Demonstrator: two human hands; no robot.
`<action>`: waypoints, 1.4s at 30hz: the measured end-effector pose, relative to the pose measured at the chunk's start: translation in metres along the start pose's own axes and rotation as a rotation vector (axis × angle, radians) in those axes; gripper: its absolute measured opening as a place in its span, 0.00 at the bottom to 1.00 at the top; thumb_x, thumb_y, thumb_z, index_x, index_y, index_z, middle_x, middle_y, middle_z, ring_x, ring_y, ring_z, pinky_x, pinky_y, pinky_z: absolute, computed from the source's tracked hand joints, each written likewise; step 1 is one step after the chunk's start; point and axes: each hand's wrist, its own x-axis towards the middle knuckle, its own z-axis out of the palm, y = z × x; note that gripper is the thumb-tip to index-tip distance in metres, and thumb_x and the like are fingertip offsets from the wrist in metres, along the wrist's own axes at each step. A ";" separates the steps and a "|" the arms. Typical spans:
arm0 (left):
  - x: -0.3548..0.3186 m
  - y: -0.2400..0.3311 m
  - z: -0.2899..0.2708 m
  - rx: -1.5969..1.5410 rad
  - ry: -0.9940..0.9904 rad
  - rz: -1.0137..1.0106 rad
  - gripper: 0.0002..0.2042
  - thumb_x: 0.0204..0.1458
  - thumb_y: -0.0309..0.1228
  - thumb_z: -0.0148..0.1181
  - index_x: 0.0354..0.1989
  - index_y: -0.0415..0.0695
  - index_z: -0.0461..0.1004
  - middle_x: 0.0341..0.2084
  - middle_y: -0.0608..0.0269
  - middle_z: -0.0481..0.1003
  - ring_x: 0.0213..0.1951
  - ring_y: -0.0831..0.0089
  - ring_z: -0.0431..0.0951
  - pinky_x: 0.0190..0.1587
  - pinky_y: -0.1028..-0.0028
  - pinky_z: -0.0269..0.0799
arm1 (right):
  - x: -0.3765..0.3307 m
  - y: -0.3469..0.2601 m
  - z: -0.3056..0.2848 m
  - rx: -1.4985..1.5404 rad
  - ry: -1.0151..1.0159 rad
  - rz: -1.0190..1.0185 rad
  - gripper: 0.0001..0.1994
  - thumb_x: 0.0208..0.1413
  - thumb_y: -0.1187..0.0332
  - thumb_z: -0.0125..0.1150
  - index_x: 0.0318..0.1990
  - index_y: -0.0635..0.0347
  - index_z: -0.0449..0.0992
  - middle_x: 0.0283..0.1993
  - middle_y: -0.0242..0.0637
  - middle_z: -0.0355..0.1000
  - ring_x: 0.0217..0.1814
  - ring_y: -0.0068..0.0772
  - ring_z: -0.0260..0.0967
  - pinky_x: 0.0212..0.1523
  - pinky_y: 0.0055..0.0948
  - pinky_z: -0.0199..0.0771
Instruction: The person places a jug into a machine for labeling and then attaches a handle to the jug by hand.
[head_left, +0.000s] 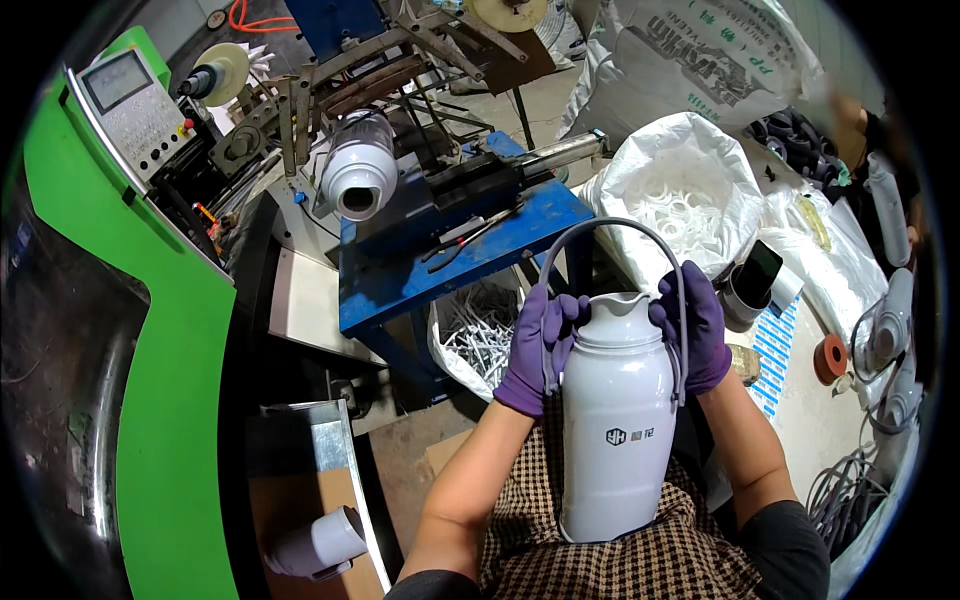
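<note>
On the left rises a green machine point(170, 370) with a control panel point(130, 105). Near it, a metal-edged tray point(343, 440) holds a pale jug shell point(318, 545) lying on its side. Farther off, a glossy pale jug body point(360, 165) sits tilted on a fixture, mouth toward the near side, beside a blue workbench point(385, 285) bearing pliers point(445, 255).

In the near middle, the gloved left hand point(533, 345) curls narrowly around the left side of a grey bail handle point(610, 221), fingertips by the neck. The white spouted jug point(615, 460) stands upright, leaning slightly, against the checked apron point(525, 500), its mouth under the handle's arch. The gloved right hand point(703, 330) is part-curled at the handle's right side, fingers at the neck; how firmly it grips cannot be told.

For good work here, I judge that both handle ends should sit level, spread evenly and only as far as needed, with the apron steadying the base so that the glossy wall neither slips nor gets scratched.

Farther right are a sack of white rings point(680, 215), a phone point(758, 270) and a reddish-brown roll point(829, 360).
</note>
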 end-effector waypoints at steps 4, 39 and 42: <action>0.002 0.007 0.005 0.167 0.143 -0.111 0.20 0.70 0.41 0.51 0.23 0.45 0.69 0.28 0.64 0.72 0.46 0.72 0.75 0.55 0.73 0.70 | 0.010 0.019 -0.021 -0.634 -0.146 -0.413 0.19 0.72 0.61 0.48 0.58 0.69 0.72 0.55 0.43 0.75 0.51 0.29 0.74 0.54 0.29 0.76; 0.014 0.027 0.036 0.732 -0.096 -0.421 0.52 0.52 0.71 0.52 0.66 0.29 0.63 0.62 0.43 0.70 0.58 0.54 0.76 0.64 0.59 0.71 | -0.009 -0.001 -0.027 -0.085 -0.481 -0.085 0.20 0.63 0.69 0.56 0.61 0.67 0.71 0.42 0.40 0.78 0.43 0.29 0.76 0.48 0.26 0.77; 0.008 0.006 0.025 0.711 -0.053 -0.246 0.46 0.53 0.68 0.54 0.63 0.32 0.65 0.58 0.44 0.73 0.59 0.55 0.75 0.65 0.58 0.70 | -0.031 -0.017 -0.001 -0.337 -0.274 -0.007 0.13 0.61 0.65 0.63 0.44 0.68 0.81 0.39 0.36 0.78 0.38 0.21 0.74 0.41 0.23 0.75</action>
